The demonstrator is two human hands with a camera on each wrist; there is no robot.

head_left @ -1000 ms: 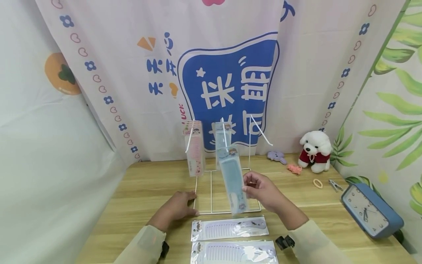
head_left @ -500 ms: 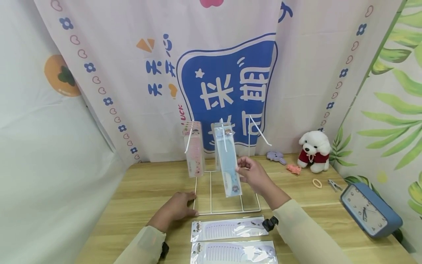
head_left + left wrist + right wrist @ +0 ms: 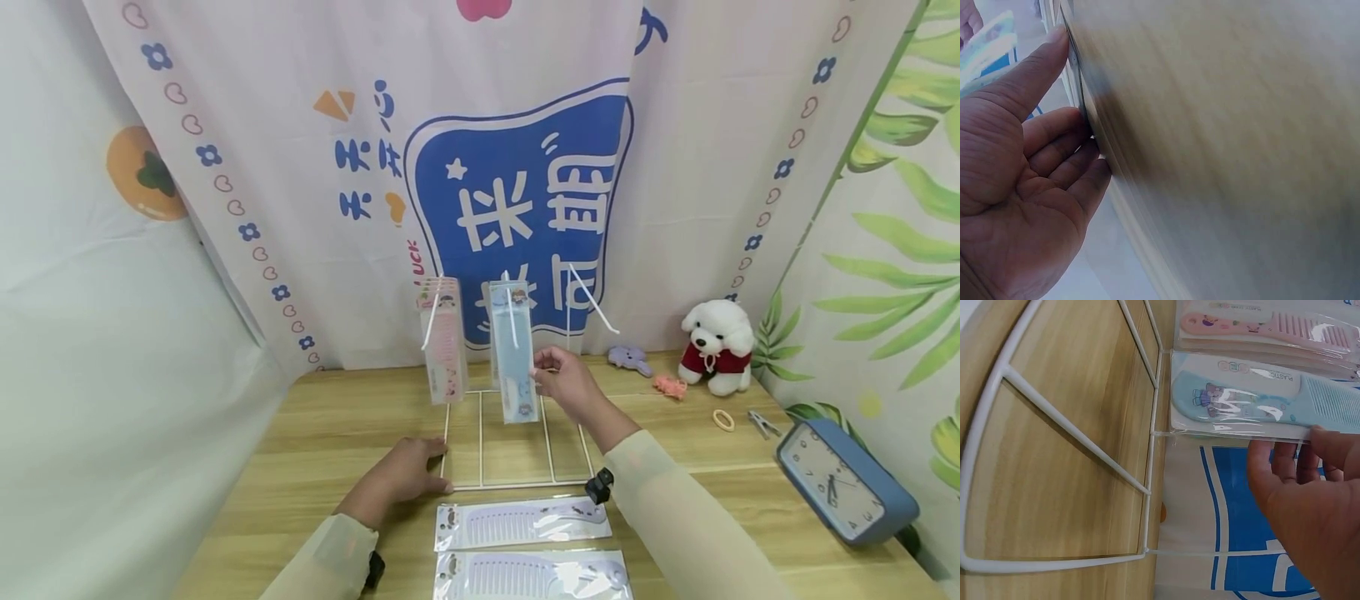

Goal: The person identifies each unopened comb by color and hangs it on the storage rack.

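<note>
A packaged light-blue comb (image 3: 515,354) hangs upright at the middle prong of a white wire rack (image 3: 517,484), in front of another blue pack. My right hand (image 3: 566,385) pinches its right edge between thumb and fingers. In the right wrist view the blue comb (image 3: 1235,400) lies in clear plastic, with the right hand (image 3: 1310,487) at its edge. My left hand (image 3: 401,469) rests at the left side of the rack's base, thumb and fingertips touching the wire. In the left wrist view the left hand (image 3: 1035,169) has loosely bent fingers against the tabletop.
Pink packaged combs (image 3: 444,346) hang on the left prong; the right prong (image 3: 594,300) is bare. Two packaged purple combs (image 3: 498,527) lie in front of the rack. On the right are a plush dog (image 3: 717,343), a blue clock (image 3: 843,479), a clip (image 3: 763,423) and a ring (image 3: 723,419).
My right hand has moved away from me and left with the blue comb pack, bringing it upright at the middle prong, close to the pack behind. The left hand has stayed put.
</note>
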